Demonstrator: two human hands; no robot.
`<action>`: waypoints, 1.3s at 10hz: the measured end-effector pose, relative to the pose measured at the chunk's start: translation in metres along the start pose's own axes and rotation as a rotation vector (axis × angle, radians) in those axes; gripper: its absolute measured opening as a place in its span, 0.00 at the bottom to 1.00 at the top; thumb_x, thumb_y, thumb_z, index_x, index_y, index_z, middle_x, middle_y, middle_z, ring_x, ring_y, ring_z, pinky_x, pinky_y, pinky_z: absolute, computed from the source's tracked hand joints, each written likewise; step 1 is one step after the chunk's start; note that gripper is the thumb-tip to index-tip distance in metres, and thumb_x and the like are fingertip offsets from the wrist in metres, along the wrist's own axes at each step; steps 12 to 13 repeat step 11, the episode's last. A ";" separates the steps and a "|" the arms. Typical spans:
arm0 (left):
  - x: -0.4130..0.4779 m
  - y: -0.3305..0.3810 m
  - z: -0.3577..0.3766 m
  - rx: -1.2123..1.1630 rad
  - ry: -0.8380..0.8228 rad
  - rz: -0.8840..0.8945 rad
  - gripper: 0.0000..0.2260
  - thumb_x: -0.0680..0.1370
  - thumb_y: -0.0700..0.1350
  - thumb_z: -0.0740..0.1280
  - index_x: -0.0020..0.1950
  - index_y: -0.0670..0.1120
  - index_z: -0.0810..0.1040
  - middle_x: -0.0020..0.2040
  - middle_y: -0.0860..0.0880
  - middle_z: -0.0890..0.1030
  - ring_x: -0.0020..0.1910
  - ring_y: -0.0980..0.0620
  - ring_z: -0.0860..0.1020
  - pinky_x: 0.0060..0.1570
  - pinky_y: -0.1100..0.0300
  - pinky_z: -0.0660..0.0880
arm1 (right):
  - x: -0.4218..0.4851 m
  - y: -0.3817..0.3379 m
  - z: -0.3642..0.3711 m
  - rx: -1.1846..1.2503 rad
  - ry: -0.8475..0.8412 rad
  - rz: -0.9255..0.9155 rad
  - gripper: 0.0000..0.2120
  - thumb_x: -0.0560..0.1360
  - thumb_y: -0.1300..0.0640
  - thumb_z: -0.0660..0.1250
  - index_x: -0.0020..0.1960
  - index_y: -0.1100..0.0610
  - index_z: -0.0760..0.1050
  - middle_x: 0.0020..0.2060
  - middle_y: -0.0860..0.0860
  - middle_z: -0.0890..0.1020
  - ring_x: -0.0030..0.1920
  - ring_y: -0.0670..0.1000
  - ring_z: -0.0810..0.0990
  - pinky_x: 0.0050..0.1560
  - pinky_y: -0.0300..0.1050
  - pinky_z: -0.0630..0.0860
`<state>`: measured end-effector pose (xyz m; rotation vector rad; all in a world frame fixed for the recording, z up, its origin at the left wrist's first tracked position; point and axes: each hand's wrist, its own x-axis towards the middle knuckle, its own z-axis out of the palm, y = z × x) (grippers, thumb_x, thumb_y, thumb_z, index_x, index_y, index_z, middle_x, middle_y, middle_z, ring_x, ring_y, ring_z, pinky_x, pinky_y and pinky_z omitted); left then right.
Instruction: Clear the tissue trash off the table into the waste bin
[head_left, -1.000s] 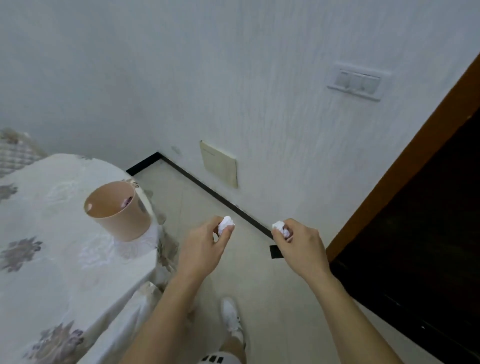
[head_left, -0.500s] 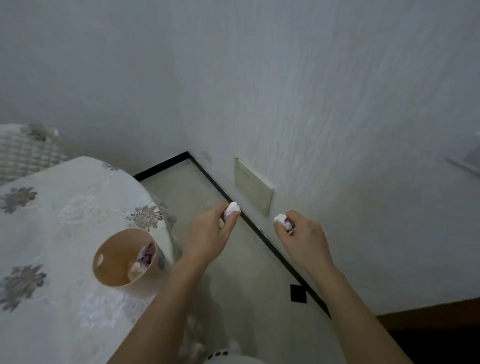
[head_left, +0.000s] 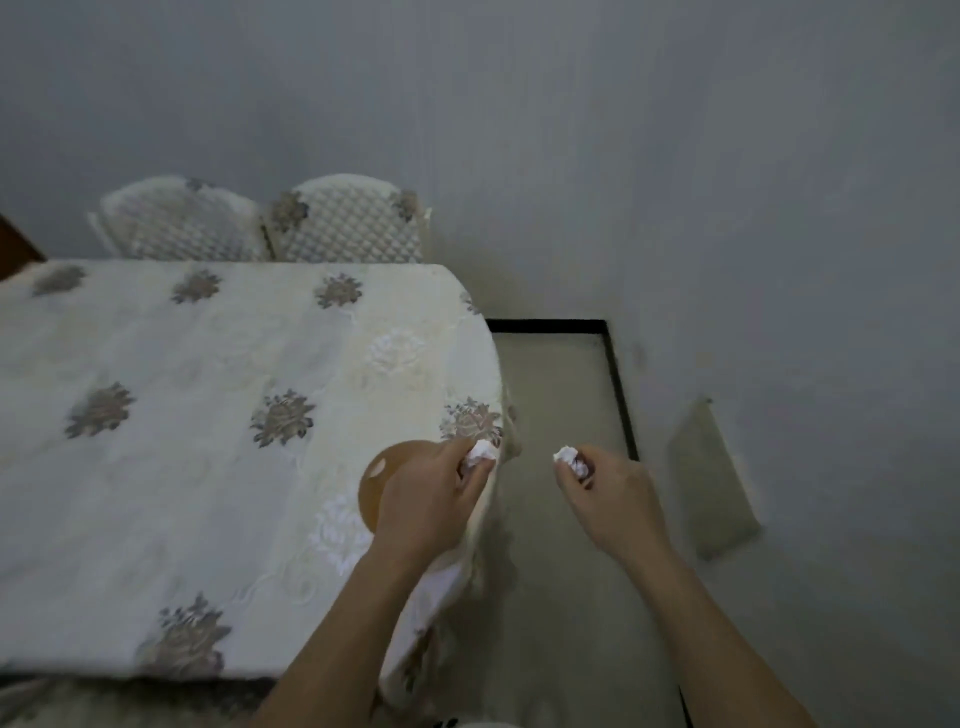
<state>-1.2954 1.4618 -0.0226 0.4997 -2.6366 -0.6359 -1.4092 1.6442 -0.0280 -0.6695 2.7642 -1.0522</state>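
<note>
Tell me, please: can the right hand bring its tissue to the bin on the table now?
Probably yes, with a short move across. The right hand holds its tissue over the floor, beside the table edge. The left hand hangs over the bin and hides most of its opening, so it may need to move off first.

waste bin on table near its right edge, 2 chairs behind

home dining corner, clothed table, chairs
</note>
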 end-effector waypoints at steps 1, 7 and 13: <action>-0.010 -0.024 -0.019 0.061 0.079 -0.086 0.12 0.79 0.57 0.59 0.49 0.51 0.78 0.39 0.53 0.79 0.36 0.50 0.77 0.32 0.55 0.73 | 0.022 -0.026 0.021 -0.019 -0.145 -0.147 0.13 0.76 0.42 0.60 0.36 0.47 0.68 0.29 0.49 0.76 0.33 0.54 0.75 0.33 0.52 0.72; -0.027 -0.069 -0.049 0.310 0.038 -0.323 0.19 0.78 0.60 0.56 0.55 0.49 0.78 0.44 0.51 0.79 0.42 0.48 0.77 0.34 0.56 0.71 | 0.052 -0.102 0.082 -0.157 -0.288 -0.585 0.10 0.78 0.46 0.58 0.41 0.51 0.66 0.34 0.50 0.78 0.38 0.55 0.76 0.36 0.52 0.74; -0.038 -0.081 -0.051 0.398 0.014 -0.302 0.27 0.75 0.62 0.54 0.69 0.52 0.74 0.63 0.49 0.79 0.63 0.46 0.76 0.50 0.48 0.77 | 0.048 -0.077 0.093 -0.258 -0.228 -0.610 0.22 0.71 0.45 0.61 0.60 0.54 0.78 0.53 0.51 0.81 0.56 0.56 0.78 0.52 0.56 0.78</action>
